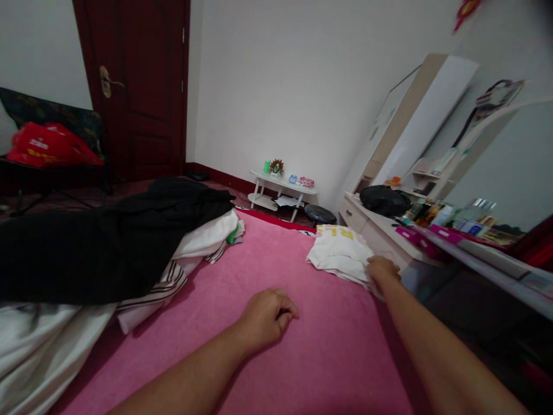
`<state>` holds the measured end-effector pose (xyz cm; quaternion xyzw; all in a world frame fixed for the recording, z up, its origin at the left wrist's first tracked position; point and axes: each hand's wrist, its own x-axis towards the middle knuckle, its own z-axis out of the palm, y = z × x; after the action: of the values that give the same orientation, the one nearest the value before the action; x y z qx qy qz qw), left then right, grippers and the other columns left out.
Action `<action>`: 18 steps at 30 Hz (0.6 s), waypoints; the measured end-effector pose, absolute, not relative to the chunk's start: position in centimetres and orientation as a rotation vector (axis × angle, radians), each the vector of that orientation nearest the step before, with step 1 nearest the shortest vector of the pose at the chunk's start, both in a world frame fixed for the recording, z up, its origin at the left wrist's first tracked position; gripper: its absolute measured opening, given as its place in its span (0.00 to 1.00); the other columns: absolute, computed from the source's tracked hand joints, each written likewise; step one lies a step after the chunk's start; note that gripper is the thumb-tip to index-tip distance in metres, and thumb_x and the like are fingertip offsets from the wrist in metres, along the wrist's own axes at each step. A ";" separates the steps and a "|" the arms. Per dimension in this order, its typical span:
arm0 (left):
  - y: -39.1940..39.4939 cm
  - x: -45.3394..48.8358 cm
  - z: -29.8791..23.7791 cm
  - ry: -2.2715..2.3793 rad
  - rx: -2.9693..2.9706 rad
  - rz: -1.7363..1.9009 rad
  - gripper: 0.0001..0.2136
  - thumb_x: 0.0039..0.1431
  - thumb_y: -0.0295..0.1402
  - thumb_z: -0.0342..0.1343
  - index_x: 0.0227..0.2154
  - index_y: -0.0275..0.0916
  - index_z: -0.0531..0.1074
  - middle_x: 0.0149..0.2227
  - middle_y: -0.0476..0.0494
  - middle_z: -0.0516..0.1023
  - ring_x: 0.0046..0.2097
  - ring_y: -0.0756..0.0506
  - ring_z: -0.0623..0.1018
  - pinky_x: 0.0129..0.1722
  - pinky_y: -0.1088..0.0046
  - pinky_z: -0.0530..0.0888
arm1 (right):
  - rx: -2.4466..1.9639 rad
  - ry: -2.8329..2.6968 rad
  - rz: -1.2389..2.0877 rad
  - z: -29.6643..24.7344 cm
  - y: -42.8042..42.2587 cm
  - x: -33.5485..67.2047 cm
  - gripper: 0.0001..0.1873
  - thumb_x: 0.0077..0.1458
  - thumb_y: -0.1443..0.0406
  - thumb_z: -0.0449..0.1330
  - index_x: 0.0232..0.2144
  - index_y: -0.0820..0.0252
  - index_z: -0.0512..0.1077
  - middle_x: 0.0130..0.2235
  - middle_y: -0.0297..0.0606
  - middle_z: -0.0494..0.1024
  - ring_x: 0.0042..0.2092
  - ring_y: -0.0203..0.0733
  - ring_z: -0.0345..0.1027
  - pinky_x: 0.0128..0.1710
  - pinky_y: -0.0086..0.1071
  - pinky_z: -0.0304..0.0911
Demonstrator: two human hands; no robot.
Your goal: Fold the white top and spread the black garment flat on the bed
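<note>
My left hand [268, 316] hovers over or rests on the pink bedspread [276, 248], its fingers loosely curled toward the thumb and nothing visible between them. To the right, my right hand [382, 272] grips the edge of a folded white T-shirt [339, 251] with yellow lettering. That shirt lies near the bed's right edge, apparently on other white cloth. Left of my left hand is a heap of clothes: a black garment [108, 242] spread on top, with white and striped cloth [173, 282] under it.
A white dressing table [371, 230] with a black bag [384, 200] and bottles stands close on the right. Beyond the bed are a small white table [283, 183] and a round stool [319, 214]. At left, a red bag [52, 145] sits on a chair beside the door [138, 86].
</note>
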<state>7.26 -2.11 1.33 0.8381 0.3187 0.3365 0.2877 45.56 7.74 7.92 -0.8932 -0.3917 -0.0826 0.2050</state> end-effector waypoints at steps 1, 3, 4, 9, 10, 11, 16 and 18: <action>-2.2 7.3 1.3 0.856 2.239 0.901 0.13 0.49 0.22 0.52 0.32 0.42 0.78 0.33 0.49 0.78 0.37 0.49 0.75 0.38 0.75 0.68 | -2.516 -1.073 -0.233 7.6 7.8 45.3 0.17 0.46 0.65 0.57 0.40 0.63 0.76 0.47 0.58 0.71 0.52 0.64 0.63 0.45 0.54 0.61; -2.3 7.2 1.3 0.862 2.237 0.902 0.12 0.49 0.23 0.52 0.32 0.42 0.78 0.33 0.49 0.78 0.37 0.49 0.75 0.39 0.75 0.68 | -2.547 -1.011 -0.239 6.8 7.8 44.9 0.22 0.50 0.60 0.55 0.46 0.63 0.72 0.51 0.59 0.68 0.54 0.64 0.61 0.47 0.55 0.59; -2.3 7.2 1.3 0.862 2.235 0.903 0.12 0.49 0.23 0.52 0.32 0.42 0.78 0.33 0.49 0.78 0.37 0.49 0.75 0.39 0.75 0.68 | -2.559 -0.972 -0.234 6.6 7.8 44.8 0.26 0.52 0.56 0.53 0.50 0.65 0.70 0.51 0.61 0.68 0.54 0.64 0.62 0.47 0.54 0.60; -2.1 7.3 1.3 0.859 2.226 0.910 0.12 0.49 0.23 0.52 0.32 0.42 0.78 0.33 0.49 0.78 0.37 0.49 0.74 0.39 0.76 0.68 | -2.584 -0.996 -0.154 6.2 8.3 45.7 0.39 0.48 0.49 0.57 0.57 0.66 0.61 0.49 0.56 0.72 0.48 0.62 0.68 0.43 0.49 0.65; -2.1 7.3 1.3 0.860 2.226 0.908 0.12 0.49 0.23 0.52 0.32 0.42 0.78 0.33 0.50 0.78 0.37 0.49 0.74 0.38 0.76 0.68 | -2.558 -1.110 -0.165 6.2 8.4 46.0 0.36 0.48 0.52 0.59 0.57 0.62 0.62 0.50 0.52 0.72 0.49 0.58 0.68 0.44 0.45 0.66; -2.1 7.4 1.4 0.860 2.225 0.905 0.12 0.49 0.23 0.52 0.32 0.42 0.78 0.33 0.49 0.77 0.37 0.49 0.74 0.38 0.76 0.68 | -2.524 -1.227 -0.184 6.3 8.5 46.3 0.33 0.48 0.56 0.60 0.57 0.57 0.63 0.50 0.47 0.73 0.49 0.53 0.68 0.45 0.41 0.65; -2.2 7.4 1.5 0.857 2.221 0.898 0.12 0.49 0.23 0.52 0.32 0.42 0.78 0.33 0.49 0.77 0.37 0.49 0.74 0.38 0.76 0.68 | -2.462 -1.318 -0.352 6.0 8.0 46.2 0.21 0.54 0.64 0.54 0.51 0.55 0.72 0.52 0.48 0.70 0.50 0.52 0.67 0.46 0.40 0.63; -2.2 7.4 1.4 0.859 2.219 0.903 0.12 0.49 0.23 0.52 0.32 0.42 0.78 0.33 0.49 0.77 0.37 0.50 0.74 0.38 0.76 0.68 | -2.463 -1.245 -0.450 5.6 7.5 45.5 0.22 0.57 0.63 0.50 0.53 0.56 0.70 0.55 0.53 0.64 0.54 0.58 0.62 0.47 0.48 0.61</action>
<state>7.36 -2.21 1.39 0.8335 0.3226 0.3390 0.2938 45.48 7.48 5.61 -0.8677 -0.4387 -0.1584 0.1718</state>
